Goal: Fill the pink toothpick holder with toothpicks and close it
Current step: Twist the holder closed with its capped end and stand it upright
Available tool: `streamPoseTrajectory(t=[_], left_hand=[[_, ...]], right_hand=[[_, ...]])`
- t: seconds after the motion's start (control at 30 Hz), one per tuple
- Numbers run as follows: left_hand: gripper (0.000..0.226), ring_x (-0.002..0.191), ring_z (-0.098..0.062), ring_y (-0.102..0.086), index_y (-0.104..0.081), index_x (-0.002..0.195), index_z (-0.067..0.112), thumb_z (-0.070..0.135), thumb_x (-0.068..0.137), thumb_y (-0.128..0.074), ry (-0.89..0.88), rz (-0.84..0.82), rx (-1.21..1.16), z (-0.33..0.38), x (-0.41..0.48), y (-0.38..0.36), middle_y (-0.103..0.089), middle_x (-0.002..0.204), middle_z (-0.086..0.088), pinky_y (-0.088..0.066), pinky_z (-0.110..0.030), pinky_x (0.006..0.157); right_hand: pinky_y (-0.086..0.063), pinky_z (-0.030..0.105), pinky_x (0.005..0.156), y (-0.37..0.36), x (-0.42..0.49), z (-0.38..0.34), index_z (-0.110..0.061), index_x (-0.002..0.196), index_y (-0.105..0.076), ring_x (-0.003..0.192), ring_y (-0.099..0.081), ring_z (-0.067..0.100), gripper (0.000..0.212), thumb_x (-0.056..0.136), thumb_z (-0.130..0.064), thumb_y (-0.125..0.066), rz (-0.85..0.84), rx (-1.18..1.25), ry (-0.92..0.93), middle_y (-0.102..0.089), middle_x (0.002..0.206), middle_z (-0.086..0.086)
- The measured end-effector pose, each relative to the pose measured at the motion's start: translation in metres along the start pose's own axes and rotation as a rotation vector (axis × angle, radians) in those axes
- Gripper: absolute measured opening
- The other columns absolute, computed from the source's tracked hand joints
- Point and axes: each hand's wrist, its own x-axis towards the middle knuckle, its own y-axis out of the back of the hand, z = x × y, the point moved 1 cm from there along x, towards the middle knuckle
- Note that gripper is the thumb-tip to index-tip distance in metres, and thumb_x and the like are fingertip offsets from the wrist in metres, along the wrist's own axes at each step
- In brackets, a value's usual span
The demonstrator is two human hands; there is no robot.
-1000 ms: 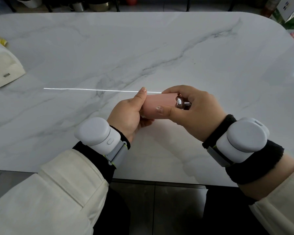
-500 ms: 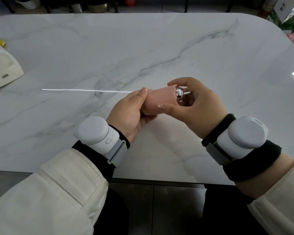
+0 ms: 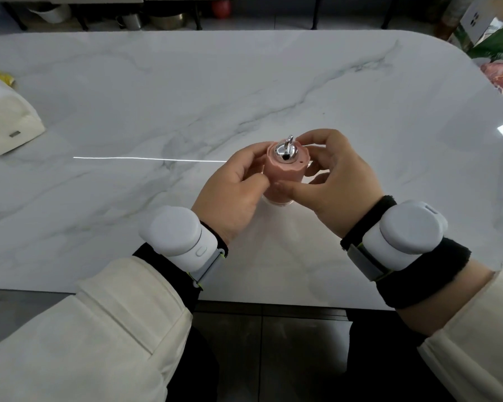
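Observation:
The pink toothpick holder (image 3: 283, 177) is a small cylinder with a shiny silver knob (image 3: 286, 150) on its top. It stands nearly upright just above the marble table, held between both hands. My left hand (image 3: 233, 195) grips its left side and lower body. My right hand (image 3: 336, 181) wraps its right side, thumb across the front and fingers curled near the top rim. No loose toothpicks are visible. The holder's base is hidden behind my fingers.
The white marble table (image 3: 186, 91) spreads wide around my hands. A cream pouch (image 3: 6, 123) lies at the far left edge. Boxes and printed packaging (image 3: 500, 71) sit off the right corner. Pots stand on the floor beyond the table.
The holder has been turned from lying sideways to nearly upright, knob now facing up. Both hands kept hold of it and shifted slightly.

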Motion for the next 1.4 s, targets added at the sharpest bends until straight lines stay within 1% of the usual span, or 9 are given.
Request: streamPoseTrajectory(t=[0.07, 0.23, 0.4, 0.63, 0.8, 0.93, 1.03, 1.2, 1.4], left_hand=[[0.044, 0.105, 0.001, -0.060, -0.057, 0.119, 0.032, 0.019, 0.078, -0.051, -0.005, -0.021, -0.014, 0.001, -0.001, -0.001, -0.068, 0.113, 0.013, -0.046, -0.016, 0.089], [0.051, 0.118, -0.001, -0.052, -0.047, 0.129, 0.034, 0.032, 0.079, -0.049, 0.013, -0.034, -0.005, 0.000, -0.001, -0.004, -0.060, 0.126, 0.012, -0.038, -0.031, 0.105], [0.045, 0.091, 0.018, -0.057, -0.041, 0.133, 0.030, 0.025, 0.089, -0.048, -0.013, -0.051, 0.007, -0.002, -0.002, -0.006, -0.057, 0.115, 0.020, -0.040, -0.001, 0.073], [0.038, 0.087, 0.020, -0.056, -0.045, 0.130, 0.033, 0.028, 0.093, -0.044, 0.028, 0.004, 0.024, -0.001, -0.001, -0.009, -0.059, 0.117, 0.016, -0.037, 0.001, 0.072], [0.035, 0.099, 0.009, -0.057, -0.047, 0.127, 0.037, 0.034, 0.092, -0.043, 0.064, 0.030, 0.073, 0.002, -0.002, -0.011, -0.062, 0.119, 0.011, -0.040, -0.002, 0.078], [0.032, 0.093, 0.012, -0.057, -0.050, 0.124, 0.033, 0.032, 0.093, -0.042, 0.062, 0.050, 0.073, 0.004, -0.004, -0.012, -0.063, 0.116, 0.010, -0.040, -0.002, 0.071], [0.031, 0.079, 0.020, -0.055, -0.050, 0.124, 0.032, 0.030, 0.094, -0.042, 0.058, 0.058, 0.080, 0.006, -0.005, -0.012, -0.063, 0.110, 0.011, -0.038, 0.002, 0.063], [0.033, 0.070, 0.024, -0.053, -0.049, 0.126, 0.028, 0.030, 0.093, -0.042, 0.071, 0.074, 0.085, 0.006, -0.004, -0.011, -0.060, 0.106, 0.012, -0.036, 0.004, 0.060], [0.039, 0.109, -0.002, -0.052, -0.045, 0.130, 0.033, 0.037, 0.091, -0.043, 0.084, 0.085, 0.091, 0.012, -0.006, -0.009, -0.057, 0.125, 0.012, -0.033, -0.003, 0.077]], right_hand=[[-0.049, 0.019, 0.070, -0.001, 0.000, -0.001, -0.038, 0.104, -0.048, 0.080, -0.057, 0.003, 0.058, 0.055, -0.049, -0.076, 0.002, 0.012, 0.000, -0.068, 0.089, -0.023], [-0.053, 0.020, 0.071, -0.003, -0.001, 0.000, -0.036, 0.107, -0.047, 0.086, -0.063, -0.001, 0.054, 0.061, -0.042, -0.075, -0.020, 0.052, 0.006, -0.069, 0.095, -0.019], [-0.053, 0.019, 0.076, -0.005, -0.001, 0.002, -0.044, 0.104, -0.048, 0.093, -0.061, -0.006, 0.045, 0.069, -0.034, -0.075, -0.036, 0.025, 0.014, -0.068, 0.097, -0.019], [-0.053, 0.030, 0.084, -0.006, -0.002, 0.001, -0.045, 0.114, -0.050, 0.097, -0.061, -0.004, 0.045, 0.074, -0.037, -0.068, -0.064, -0.032, 0.008, -0.066, 0.103, -0.017], [-0.045, 0.005, 0.070, -0.006, -0.005, -0.005, -0.045, 0.110, -0.051, 0.094, -0.063, 0.003, 0.038, 0.079, -0.031, -0.065, -0.085, -0.035, 0.033, -0.063, 0.095, -0.024], [-0.041, 0.001, 0.069, -0.007, -0.007, -0.008, -0.041, 0.115, -0.051, 0.097, -0.063, 0.006, 0.040, 0.079, -0.029, -0.064, -0.107, -0.045, 0.041, -0.064, 0.107, -0.010], [-0.045, 0.006, 0.074, -0.008, -0.007, -0.007, -0.042, 0.117, -0.050, 0.099, -0.063, 0.008, 0.042, 0.079, -0.030, -0.064, -0.109, -0.054, 0.052, -0.063, 0.111, -0.009], [-0.050, 0.033, 0.091, -0.007, -0.007, -0.005, -0.041, 0.128, -0.043, 0.109, -0.057, 0.008, 0.056, 0.077, -0.036, -0.062, -0.113, -0.086, 0.047, -0.059, 0.122, -0.007], [-0.046, 0.033, 0.096, -0.002, -0.011, -0.013, -0.042, 0.134, -0.036, 0.116, -0.054, 0.008, 0.061, 0.078, -0.038, -0.062, -0.100, -0.128, 0.072, -0.054, 0.131, -0.010]])
